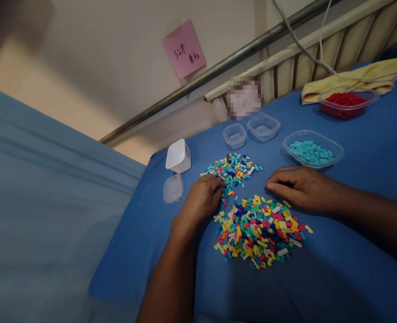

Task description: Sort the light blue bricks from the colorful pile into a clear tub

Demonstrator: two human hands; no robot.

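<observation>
Two heaps of small toy building bricks lie on a blue sheet. The nearer, larger heap [259, 231] mixes yellow, red, green, blue and white pieces. Behind it, the smaller heap [234, 168] shows many light-blue ones. My left hand [203, 195] rests at the left edge of the smaller heap, fingers curled down among the bricks; whatever they may hold is hidden. On the right, my right hand [299, 186] lies on the sheet between the heaps and a clear tub of turquoise bricks [310, 151]. Its fingers are closed, thumb against the forefinger, and their contents cannot be made out.
A clear tub of red bricks [345, 104] stands far right by a yellow cloth [353, 80]. Two clear tubs [235, 136] stand at the back. A white container [178, 157] and a clear lid [173, 188] are left. A metal rail [218, 74] and cables run behind.
</observation>
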